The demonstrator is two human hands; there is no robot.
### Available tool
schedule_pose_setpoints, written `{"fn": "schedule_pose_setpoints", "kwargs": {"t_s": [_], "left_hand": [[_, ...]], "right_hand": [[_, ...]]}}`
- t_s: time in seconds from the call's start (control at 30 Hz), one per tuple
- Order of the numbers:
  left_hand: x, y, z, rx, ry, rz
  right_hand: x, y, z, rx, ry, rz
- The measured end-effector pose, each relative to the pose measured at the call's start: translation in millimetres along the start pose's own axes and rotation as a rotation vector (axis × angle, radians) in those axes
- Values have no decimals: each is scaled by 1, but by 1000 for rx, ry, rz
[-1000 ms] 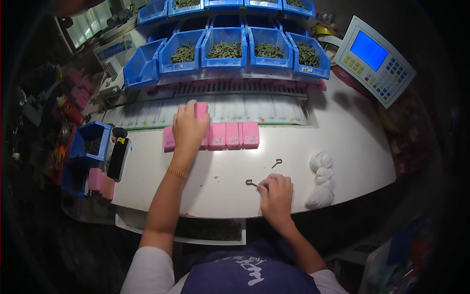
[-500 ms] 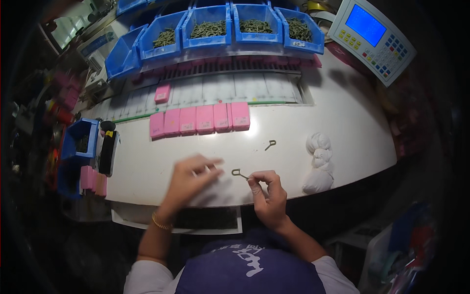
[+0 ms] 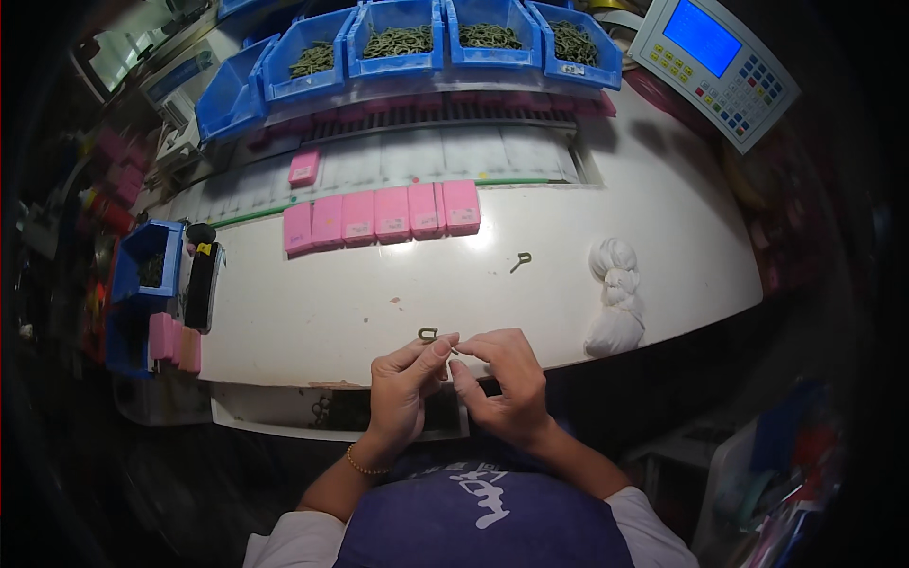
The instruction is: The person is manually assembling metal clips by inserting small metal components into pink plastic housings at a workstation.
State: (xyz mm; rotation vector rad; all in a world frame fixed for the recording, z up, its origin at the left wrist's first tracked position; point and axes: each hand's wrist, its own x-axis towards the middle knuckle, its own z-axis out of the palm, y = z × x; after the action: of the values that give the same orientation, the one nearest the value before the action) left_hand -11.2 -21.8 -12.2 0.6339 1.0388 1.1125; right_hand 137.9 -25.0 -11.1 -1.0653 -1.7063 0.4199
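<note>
Above the table's front edge, my left hand (image 3: 400,388) pinches a small olive-green loop with a thin stem (image 3: 428,334) between thumb and fingers. The loop sticks out past my left fingertips, and part of the stem is hidden in them. My right hand (image 3: 509,383) meets the left one, its bent index finger and thumb at the free end of the stem. Farther off on the white table lies a second olive-green loop with a stem (image 3: 522,260), touched by neither hand.
A row of pink blocks (image 3: 391,215) stands beyond my hands, with one more pink block (image 3: 304,168) behind. Blue bins (image 3: 396,55) of green pieces line the back. A knotted white cloth bundle (image 3: 617,298) lies right; a keypad display (image 3: 715,71) stands back right. Below the edge, a drawer (image 3: 256,412) is out.
My left hand has come in from the left and taken hold of the looped piece that my right hand held alone. Both hands are now together, and the piece sits farther left.
</note>
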Motion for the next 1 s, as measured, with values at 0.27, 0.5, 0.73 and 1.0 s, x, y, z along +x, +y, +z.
{"fn": "schedule_pose_setpoints", "kwargs": {"t_s": [0.27, 0.5, 0.73, 1.0], "left_hand": [[-5, 0, 3, 37, -18, 21], [-6, -5, 1, 9, -71, 41], [-6, -15, 5, 27, -47, 112], [-8, -10, 12, -112, -48, -24]], "right_hand": [[0, 1, 2, -28, 48, -34], [-3, 1, 3, -16, 84, 29], [-11, 3, -1, 255, 5, 333], [-26, 5, -11, 816, -140, 868]]}}
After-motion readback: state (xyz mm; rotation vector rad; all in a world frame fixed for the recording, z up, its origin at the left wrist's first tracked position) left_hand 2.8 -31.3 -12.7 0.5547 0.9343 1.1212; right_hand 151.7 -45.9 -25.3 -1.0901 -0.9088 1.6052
